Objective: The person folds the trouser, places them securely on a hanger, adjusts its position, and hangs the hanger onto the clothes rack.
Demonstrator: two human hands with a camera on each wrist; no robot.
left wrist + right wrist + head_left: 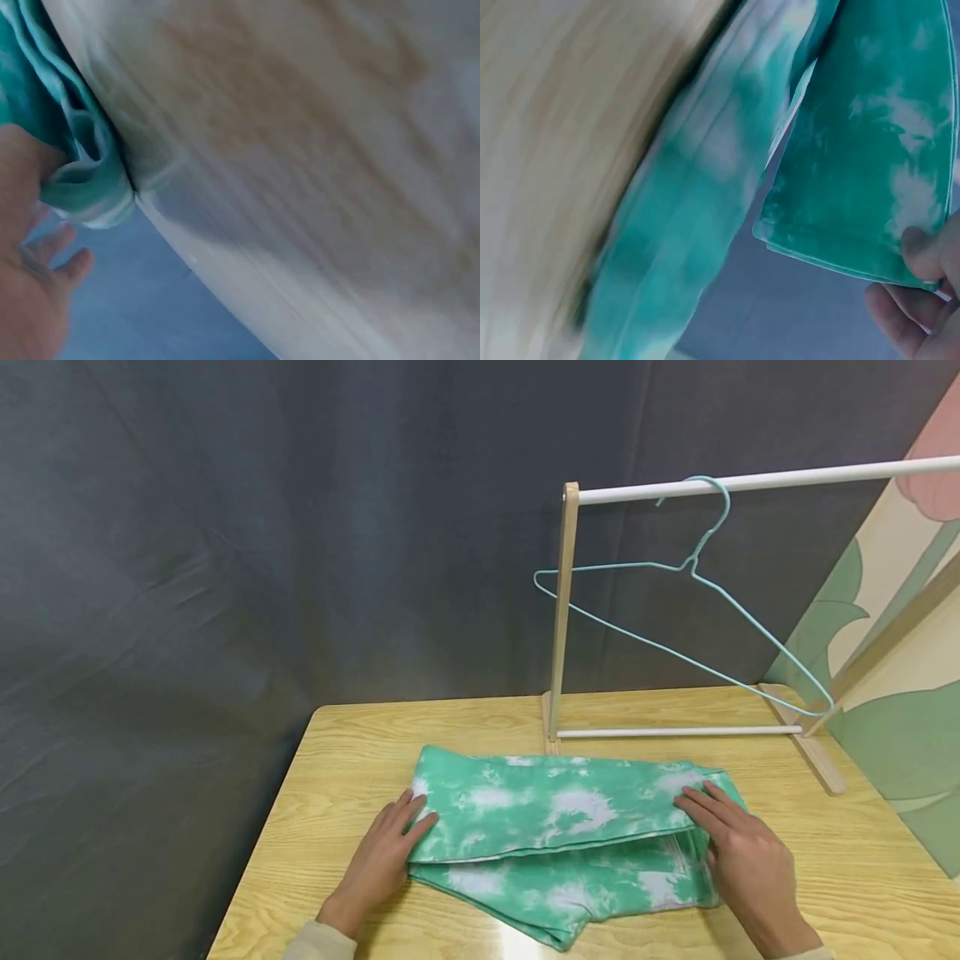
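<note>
Green and white tie-dyed trousers [577, 810] lie folded on the wooden table, one long flap over the rest. A pointed crotch corner sticks out toward the near side. My left hand [386, 843] holds the left folded edge; in the left wrist view its fingers [75, 266] curl below the layered cloth. At the flap's right end is my right hand [750, 860], fingertips on top. The right wrist view shows its thumb [922, 255] and fingers pinching the hem, with a gap between this flap and the lower layer.
Behind the trousers stands a small rack with wooden legs [564, 610] and a white rail [825, 475]. A light blue wire hanger [757, 625] hangs from it. Dark curtain [300, 527] backs the table [360, 735]; a flower-patterned panel [900, 718] borders the right.
</note>
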